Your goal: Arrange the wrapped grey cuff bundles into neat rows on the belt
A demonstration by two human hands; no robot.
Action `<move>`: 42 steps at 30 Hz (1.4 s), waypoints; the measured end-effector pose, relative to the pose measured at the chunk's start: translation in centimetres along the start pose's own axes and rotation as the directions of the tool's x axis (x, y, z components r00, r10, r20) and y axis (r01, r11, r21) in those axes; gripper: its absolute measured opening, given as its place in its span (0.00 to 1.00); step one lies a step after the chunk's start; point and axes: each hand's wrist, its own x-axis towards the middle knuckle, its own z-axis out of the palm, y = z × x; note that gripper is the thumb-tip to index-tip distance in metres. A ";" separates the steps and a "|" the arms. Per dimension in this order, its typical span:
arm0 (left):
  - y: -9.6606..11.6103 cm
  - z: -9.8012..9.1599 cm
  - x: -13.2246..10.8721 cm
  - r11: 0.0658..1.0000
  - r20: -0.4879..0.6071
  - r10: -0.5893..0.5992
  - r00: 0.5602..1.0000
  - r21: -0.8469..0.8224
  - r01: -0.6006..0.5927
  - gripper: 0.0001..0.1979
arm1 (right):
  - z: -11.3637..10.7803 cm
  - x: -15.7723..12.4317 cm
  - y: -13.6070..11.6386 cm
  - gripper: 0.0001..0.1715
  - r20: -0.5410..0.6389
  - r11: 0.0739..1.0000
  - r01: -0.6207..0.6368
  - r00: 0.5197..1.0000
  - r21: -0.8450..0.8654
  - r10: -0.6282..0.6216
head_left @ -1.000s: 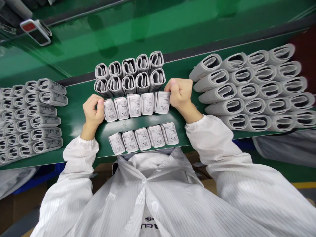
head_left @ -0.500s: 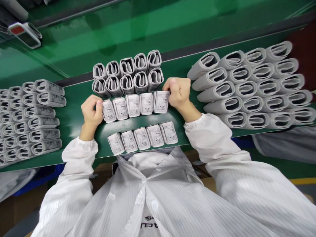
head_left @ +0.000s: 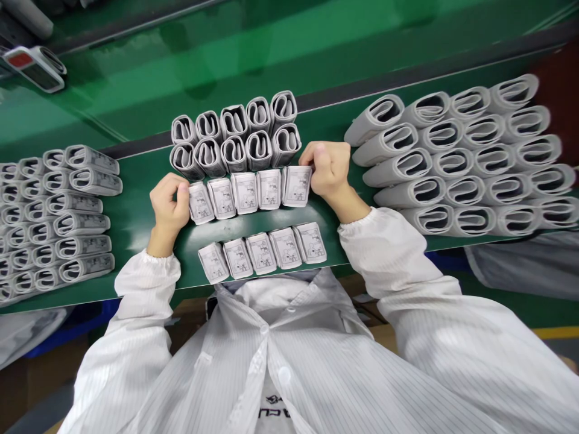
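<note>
Several folded grey bundles with printed faces form a row (head_left: 246,193) on the green table (head_left: 140,223). My left hand (head_left: 169,202), fingers curled, presses at the left end of this row. At its right end my right hand (head_left: 326,167) touches the last bundle (head_left: 297,185), its fingers also curled. Behind the row, two rows of rolled bundles (head_left: 233,154) stand with their folded ends up. Nearer my body lies another row of printed bundles (head_left: 262,253), touched by neither hand.
Stacked rolled bundles (head_left: 54,211) cover the table's left side. Larger grey rolls (head_left: 456,163) fill the right side in several rows. A white device with a red patch (head_left: 36,67) is at the upper left.
The view has shifted slightly, and the white device appears farther left. Both hands keep the same place and pose at the row's ends.
</note>
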 end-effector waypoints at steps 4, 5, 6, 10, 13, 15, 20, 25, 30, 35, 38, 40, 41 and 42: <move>-0.2 0.0 -0.1 1.000 0.008 -0.001 1.000 -0.031 0.002 0.30 | -0.2 0.1 -0.1 0.50 0.028 0.999 -0.021 0.999 -0.025 0.022; -0.2 0.0 -0.2 1.000 0.009 -0.004 1.000 -0.023 0.004 0.30 | -0.2 0.1 -0.1 0.50 0.031 0.999 -0.023 0.999 -0.024 0.024; -0.3 0.0 -0.1 1.000 0.010 -0.005 1.000 -0.014 0.005 0.30 | -0.2 0.1 -0.1 0.49 0.030 1.000 -0.019 0.999 -0.016 0.019; -0.2 0.0 -0.1 1.000 0.014 0.015 1.000 -0.007 -0.015 0.31 | -0.1 0.0 -0.1 0.48 -0.014 0.999 0.035 0.999 0.034 -0.035; -0.1 0.0 0.0 1.000 0.016 0.015 1.000 0.012 -0.016 0.32 | 0.0 0.0 0.0 0.46 -0.029 0.996 0.063 0.998 0.061 -0.061; -0.1 0.0 -0.1 1.000 0.016 0.014 1.000 0.018 -0.014 0.32 | 0.0 -0.1 0.2 0.46 -0.028 0.996 0.061 0.998 0.064 -0.059; -0.1 0.0 -0.2 1.000 0.028 -0.006 1.000 0.009 0.006 0.31 | -0.1 -0.4 1.1 0.46 -0.011 0.997 0.038 0.999 0.071 -0.037; 0.2 0.1 -0.1 1.000 0.023 0.002 1.000 -0.015 -0.002 0.31 | -0.1 -0.6 1.5 0.46 -0.012 0.998 0.022 1.000 0.061 -0.022; 0.4 0.1 0.0 1.000 0.025 -0.007 1.000 0.016 0.007 0.32 | -0.1 -0.5 1.1 0.47 -0.010 0.999 0.017 1.000 0.052 -0.016; 0.5 0.1 0.1 0.999 0.019 -0.008 1.000 0.032 0.007 0.33 | -0.3 -0.5 1.1 0.47 0.002 1.000 0.008 1.000 0.023 -0.008; 0.3 0.1 0.0 1.000 0.023 -0.005 1.000 0.008 0.004 0.32 | -0.2 -0.5 1.2 0.47 -0.003 1.000 0.013 1.000 0.018 -0.013; 0.2 0.1 -0.1 1.000 0.028 0.000 1.000 0.008 0.000 0.31 | -0.2 -0.5 1.2 0.47 -0.009 1.000 0.010 1.000 0.006 -0.010; 0.1 0.1 -0.2 1.000 0.030 0.005 1.000 0.012 -0.005 0.31 | -0.1 -0.5 1.1 0.48 -0.012 1.000 0.008 1.000 0.002 -0.008; 0.1 0.1 -0.2 1.000 0.031 0.010 0.999 0.015 -0.010 0.31 | -0.1 -0.5 1.0 0.48 -0.013 1.000 0.008 1.000 0.000 -0.008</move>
